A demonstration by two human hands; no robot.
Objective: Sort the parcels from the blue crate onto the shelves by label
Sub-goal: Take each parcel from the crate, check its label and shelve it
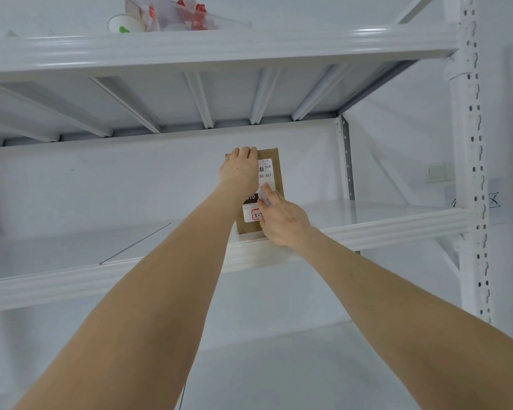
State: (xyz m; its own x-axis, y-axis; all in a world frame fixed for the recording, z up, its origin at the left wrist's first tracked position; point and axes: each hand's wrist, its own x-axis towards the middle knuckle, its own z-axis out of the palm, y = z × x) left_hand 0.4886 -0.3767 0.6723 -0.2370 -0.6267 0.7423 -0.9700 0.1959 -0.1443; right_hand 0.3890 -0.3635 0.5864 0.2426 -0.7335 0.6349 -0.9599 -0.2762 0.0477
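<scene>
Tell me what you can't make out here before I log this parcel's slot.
Head view only.
Sort code on the label: reads "3-", rest covered by the right hand.
Number line on the parcel: start hidden behind the left hand.
The blue crate: out of frame.
The bags on the top shelf: cut off by the upper edge.

White label on the brown parcel: "快递", then "30-551", with any leading character hidden. Black band shows "10". Red-ringed mark reads "3-", the rest covered by the right hand. Wall sheet: handwritten "区".
</scene>
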